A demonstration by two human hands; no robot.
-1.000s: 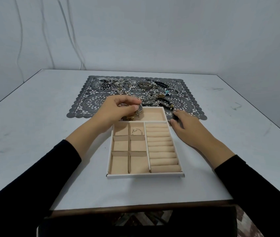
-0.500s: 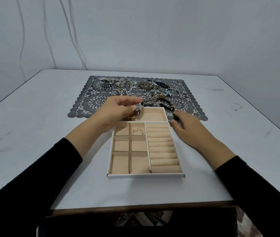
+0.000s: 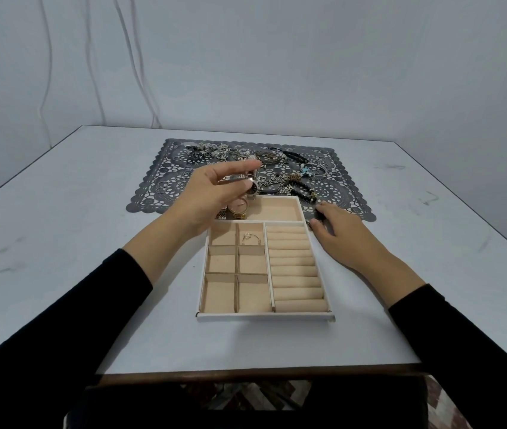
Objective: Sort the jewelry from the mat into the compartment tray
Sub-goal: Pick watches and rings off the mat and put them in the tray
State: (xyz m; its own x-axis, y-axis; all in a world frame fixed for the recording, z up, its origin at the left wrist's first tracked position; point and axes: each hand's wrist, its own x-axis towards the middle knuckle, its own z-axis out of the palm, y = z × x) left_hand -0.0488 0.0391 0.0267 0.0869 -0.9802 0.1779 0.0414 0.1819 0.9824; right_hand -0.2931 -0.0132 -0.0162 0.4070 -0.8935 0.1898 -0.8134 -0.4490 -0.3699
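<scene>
A beige compartment tray with a white rim lies on the table in front of a dark lace mat. Above the tray's far-left corner my left hand pinches a silver watch with a dark face. Below it, a rose-gold watch lies at the left end of the tray's long far compartment. A small ring sits in an upper square compartment. My right hand rests flat on the table against the tray's right rim. Several bracelets, chains and rings are spread over the mat.
The white table has its front edge close to me and a grey wall behind it. Cables hang down the wall at the back left. The tray's right half holds a column of padded ring rolls.
My left hand has lifted from the tray's far-left corner with the silver watch still in its fingers, uncovering the rose-gold watch in the tray. The right hand has stayed put.
</scene>
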